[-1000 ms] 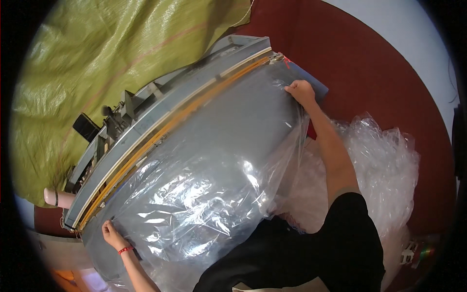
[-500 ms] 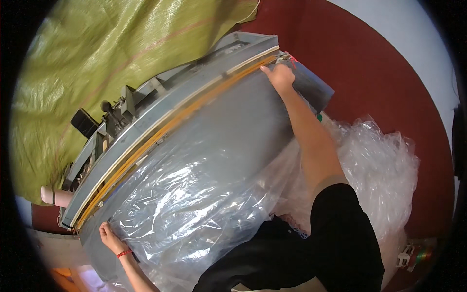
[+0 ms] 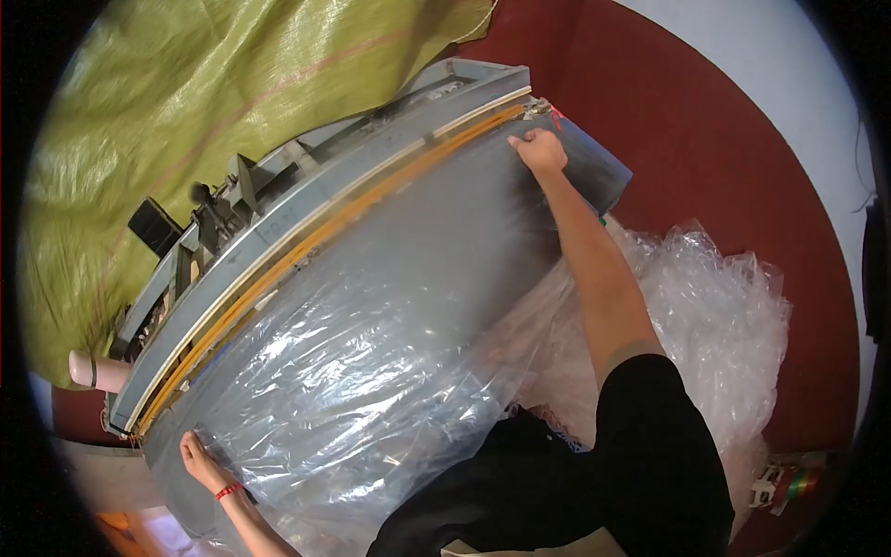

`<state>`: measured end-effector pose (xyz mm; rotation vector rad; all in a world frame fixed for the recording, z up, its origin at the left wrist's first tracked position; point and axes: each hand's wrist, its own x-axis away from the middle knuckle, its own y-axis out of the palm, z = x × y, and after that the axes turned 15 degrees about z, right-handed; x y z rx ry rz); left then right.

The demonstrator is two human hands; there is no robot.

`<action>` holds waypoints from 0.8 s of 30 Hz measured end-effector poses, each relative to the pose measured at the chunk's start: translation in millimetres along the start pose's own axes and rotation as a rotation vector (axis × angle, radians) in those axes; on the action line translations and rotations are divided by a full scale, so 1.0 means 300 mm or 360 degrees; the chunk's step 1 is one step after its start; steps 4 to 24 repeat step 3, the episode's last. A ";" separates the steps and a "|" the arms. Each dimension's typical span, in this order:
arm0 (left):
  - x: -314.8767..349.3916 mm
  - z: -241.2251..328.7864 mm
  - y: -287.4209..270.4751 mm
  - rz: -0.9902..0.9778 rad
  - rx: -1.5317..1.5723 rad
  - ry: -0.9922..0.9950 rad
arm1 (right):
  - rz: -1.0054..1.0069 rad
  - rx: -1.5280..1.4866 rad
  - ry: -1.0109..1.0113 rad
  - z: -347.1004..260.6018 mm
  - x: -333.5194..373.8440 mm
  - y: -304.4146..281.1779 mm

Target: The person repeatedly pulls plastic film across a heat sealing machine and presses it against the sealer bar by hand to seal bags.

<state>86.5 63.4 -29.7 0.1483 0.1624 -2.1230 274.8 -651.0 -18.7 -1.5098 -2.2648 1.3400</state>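
A clear plastic sheet (image 3: 343,381) lies spread and wrinkled over a grey tabletop (image 3: 464,200), its far edge close to a long machine bar (image 3: 278,223) with an orange strip (image 3: 320,243). My left hand (image 3: 201,459), with a red band at the wrist, is closed on the sheet's near-left edge. At the far right of the tabletop, just below the bar's end, my right hand (image 3: 541,152) is closed with the thumb pointing left. It appears to grip the sheet's far-right edge, though the film there is hard to make out.
A heap of clear plastic film (image 3: 715,325) rises on the right. Behind the bar hang yellow-green woven sheeting (image 3: 232,84) and machine brackets (image 3: 243,190). A pink bottle-like cylinder (image 3: 100,371) sits beyond the bar's left end. Dark red floor (image 3: 687,139) stretches to the right.
My right hand has come slightly down and away from the orange strip. My left hand has shifted a little left and down. The sheet has moved slightly with them.
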 end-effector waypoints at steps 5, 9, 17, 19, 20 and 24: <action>-0.023 -0.018 -0.018 -0.0048 -0.0035 -0.0025 | 0.0076 0.0186 -0.0055 -0.014 0.020 0.007; -0.023 -0.018 -0.018 -0.0048 -0.0035 -0.0025 | 0.0076 0.0186 -0.0055 -0.014 0.020 0.007; -0.023 -0.018 -0.018 -0.0048 -0.0035 -0.0025 | 0.0076 0.0186 -0.0055 -0.014 0.020 0.007; -0.023 -0.018 -0.018 -0.0048 -0.0035 -0.0025 | 0.0076 0.0186 -0.0055 -0.014 0.020 0.007; -0.023 -0.018 -0.018 -0.0048 -0.0035 -0.0025 | 0.0076 0.0186 -0.0055 -0.014 0.020 0.007; -0.023 -0.018 -0.018 -0.0048 -0.0035 -0.0025 | 0.0076 0.0186 -0.0055 -0.014 0.020 0.007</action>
